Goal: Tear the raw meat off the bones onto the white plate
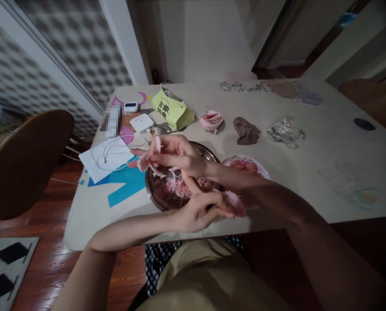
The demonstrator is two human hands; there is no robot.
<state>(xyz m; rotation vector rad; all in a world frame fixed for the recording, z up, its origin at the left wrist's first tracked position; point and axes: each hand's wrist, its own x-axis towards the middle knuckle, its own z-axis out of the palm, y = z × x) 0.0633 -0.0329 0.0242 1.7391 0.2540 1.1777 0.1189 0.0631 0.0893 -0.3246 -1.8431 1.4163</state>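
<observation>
My forearms cross over the table. My left hand (199, 210) is closed on a pale pink piece of raw meat (234, 203) near the table's front edge, one finger stretched up towards my other wrist. Above and further left, my right hand (181, 155) has its fingers pointing left, with a pale pink strip of raw meat or skin (144, 161) hanging from them. Beneath both hands stands a round steel basin (150, 192) with pink shreds of raw meat (180, 188) in it. A white plate (267, 173) holding raw meat (245, 166) is partly hidden behind my right forearm.
Behind the basin are a small pink bowl (211, 122) with pinkish contents, a crumpled brown cloth (245, 131) and a clear plastic bag (285, 131). To the left lie a yellow-green bag (173, 110), a white box (141, 123), paper (102, 162) and a cable. A chair (27, 160) stands left.
</observation>
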